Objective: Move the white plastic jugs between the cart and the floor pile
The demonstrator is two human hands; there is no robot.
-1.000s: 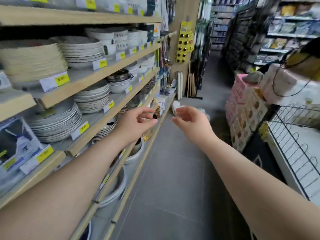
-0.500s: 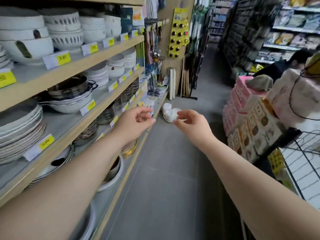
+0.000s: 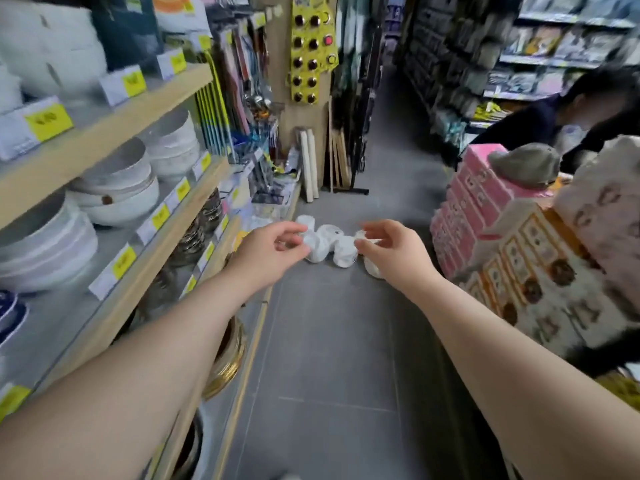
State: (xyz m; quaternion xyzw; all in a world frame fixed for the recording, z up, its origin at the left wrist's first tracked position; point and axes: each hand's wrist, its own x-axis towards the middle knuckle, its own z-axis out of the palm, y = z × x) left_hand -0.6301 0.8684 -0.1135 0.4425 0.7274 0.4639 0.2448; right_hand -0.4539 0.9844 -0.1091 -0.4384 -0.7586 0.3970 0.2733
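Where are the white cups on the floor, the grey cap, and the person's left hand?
white cups (image 3: pixel 327 245): head view, side of a middle cup.
grey cap (image 3: pixel 524 164): head view, its crown.
left hand (image 3: pixel 268 252): head view, back of the hand.

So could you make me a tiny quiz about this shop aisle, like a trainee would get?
1. True or false: the left hand grips a bowl.
2. The white wrapped bundles lie: A) on the floor, B) on a shelf, C) in a cart.
3. What rests on top of the pink boxes?

Key: 1 false, both hands reach out with nothing held, the right hand too; 2 A; 3 a grey cap.
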